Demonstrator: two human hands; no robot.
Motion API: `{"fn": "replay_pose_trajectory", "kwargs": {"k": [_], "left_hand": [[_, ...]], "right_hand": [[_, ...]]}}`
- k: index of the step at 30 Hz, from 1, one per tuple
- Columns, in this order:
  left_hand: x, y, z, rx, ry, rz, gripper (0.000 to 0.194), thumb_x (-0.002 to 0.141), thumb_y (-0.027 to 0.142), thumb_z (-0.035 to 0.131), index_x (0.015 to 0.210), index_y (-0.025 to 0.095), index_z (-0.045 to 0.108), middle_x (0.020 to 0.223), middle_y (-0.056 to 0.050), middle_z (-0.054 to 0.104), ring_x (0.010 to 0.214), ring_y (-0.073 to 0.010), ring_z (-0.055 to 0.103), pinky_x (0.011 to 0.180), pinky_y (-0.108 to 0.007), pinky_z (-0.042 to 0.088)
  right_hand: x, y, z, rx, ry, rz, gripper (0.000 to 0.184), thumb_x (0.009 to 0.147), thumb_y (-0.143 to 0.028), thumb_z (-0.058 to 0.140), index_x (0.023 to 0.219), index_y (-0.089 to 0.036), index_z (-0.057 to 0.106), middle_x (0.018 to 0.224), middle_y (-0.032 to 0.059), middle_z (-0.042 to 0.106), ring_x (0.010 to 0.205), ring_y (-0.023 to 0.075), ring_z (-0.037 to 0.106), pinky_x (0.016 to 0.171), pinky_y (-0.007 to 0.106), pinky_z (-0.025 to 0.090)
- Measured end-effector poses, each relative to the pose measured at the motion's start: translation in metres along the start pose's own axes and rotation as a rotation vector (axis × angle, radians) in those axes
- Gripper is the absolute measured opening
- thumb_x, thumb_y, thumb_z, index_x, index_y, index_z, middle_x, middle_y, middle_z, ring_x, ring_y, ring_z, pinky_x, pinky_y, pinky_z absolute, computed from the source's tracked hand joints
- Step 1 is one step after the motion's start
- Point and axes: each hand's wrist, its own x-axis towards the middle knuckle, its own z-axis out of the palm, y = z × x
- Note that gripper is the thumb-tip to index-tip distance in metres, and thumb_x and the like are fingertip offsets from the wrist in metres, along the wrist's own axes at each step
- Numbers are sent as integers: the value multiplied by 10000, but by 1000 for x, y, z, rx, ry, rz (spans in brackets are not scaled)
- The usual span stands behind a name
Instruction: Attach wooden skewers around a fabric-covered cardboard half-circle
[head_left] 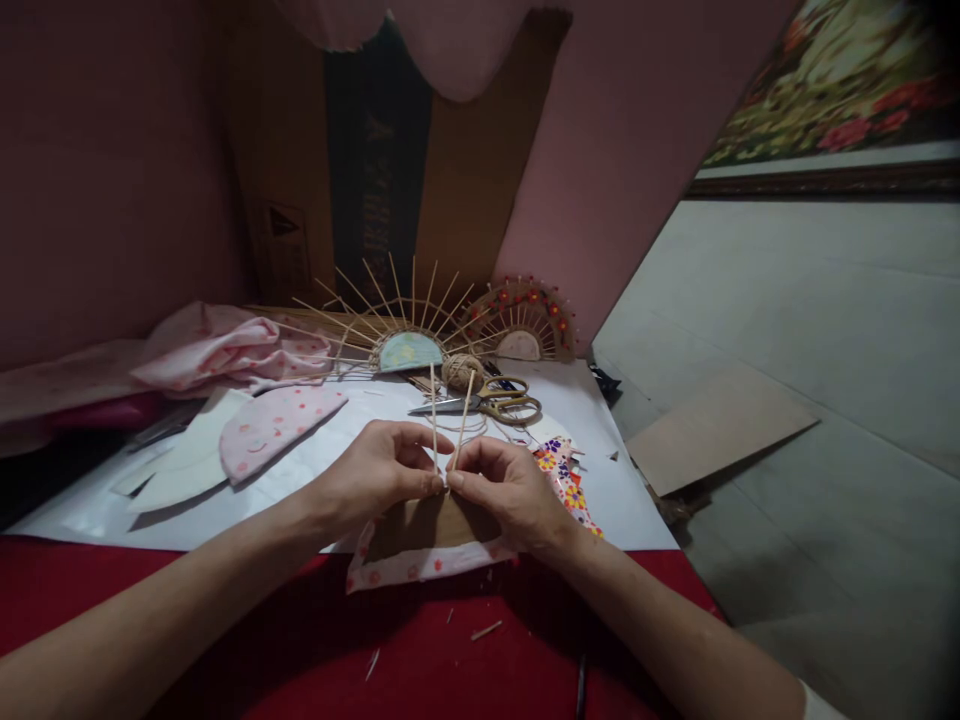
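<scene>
My left hand (386,467) is closed in a pinch on a thin wooden stick (433,405) that points up. My right hand (511,485) pinches a second thin stick (466,408), tilted slightly right. The sticks' lower ends come together between my fingertips, where the exact contact is hidden. Beneath both hands lies a brown cardboard piece (431,528) edged with pink spotted cloth (409,573), its upper part covered by my fingers. Just beyond the sticks are scissors (510,402) with gold-coloured handles and a ball of twine (463,371).
A fan of sticks with a green half-round base (411,350) and a fan with red beads (532,297) stand behind. Pink cloth (225,350), a spotted half-round piece (277,430) and white pieces (195,465) lie left. Flowered cloth (571,485) lies right, on white paper (630,510).
</scene>
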Motion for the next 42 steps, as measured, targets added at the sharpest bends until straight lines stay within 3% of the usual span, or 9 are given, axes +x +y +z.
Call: {"fn": "replay_pose_trajectory", "kwargs": {"k": [10, 16, 22, 33, 36, 38, 42], "left_hand": [[4, -8, -2, -9, -5, -17, 356, 592, 222, 711, 913, 120, 596, 548, 54, 552, 481, -87, 462, 460, -210, 294], [3, -11, -3, -37, -64, -4, 329, 657, 251, 678, 964, 151, 615, 601, 27, 598, 527, -124, 533, 502, -232, 340], [-1, -8, 0, -163, -86, -18, 303, 653, 188, 682, 952, 158, 643, 773, -34, 692, 664, -159, 613, 631, -272, 423], [-6, 2, 8, -408, -189, 12, 386, 664, 138, 654, 1049, 166, 645, 990, -99, 690, 859, -227, 638, 808, -352, 456], [-5, 4, 7, -444, -147, 26, 330, 723, 258, 625, 1040, 164, 639, 1002, -112, 679, 918, -256, 620, 817, -377, 449], [-3, 4, 3, -434, -59, 62, 306, 763, 339, 597, 1012, 167, 640, 990, -106, 672, 949, -253, 598, 826, -372, 435], [1, 2, -6, -267, 192, 202, 180, 738, 323, 647, 825, 165, 659, 690, -13, 612, 684, -146, 545, 690, -266, 403]], "right_hand": [[0, 2, -2, -32, 9, -12, 262, 754, -411, 596, 693, -157, 568, 640, -23, 495, 593, 92, 425, 567, 236, 339], [-1, 1, -3, 56, -26, 41, 161, 677, -294, 643, 739, -160, 580, 708, -9, 543, 644, 103, 464, 615, 251, 362], [-3, 6, -2, 104, -23, -12, 197, 572, -111, 593, 751, -177, 546, 696, -26, 511, 663, 109, 453, 607, 248, 349], [-4, 2, -2, 201, -9, -20, 272, 571, -101, 614, 825, -164, 542, 719, -28, 526, 653, 95, 466, 608, 240, 361], [-4, 2, -2, 260, -11, 13, 292, 558, -113, 625, 826, -173, 524, 696, -40, 522, 628, 89, 472, 590, 234, 360], [-4, 3, -3, 276, -7, 35, 316, 548, -113, 627, 837, -176, 516, 689, -43, 526, 617, 87, 473, 572, 229, 352], [-3, 4, -6, 253, -2, 53, 342, 536, -97, 619, 858, -169, 528, 697, -39, 532, 618, 86, 465, 565, 227, 343]]}}
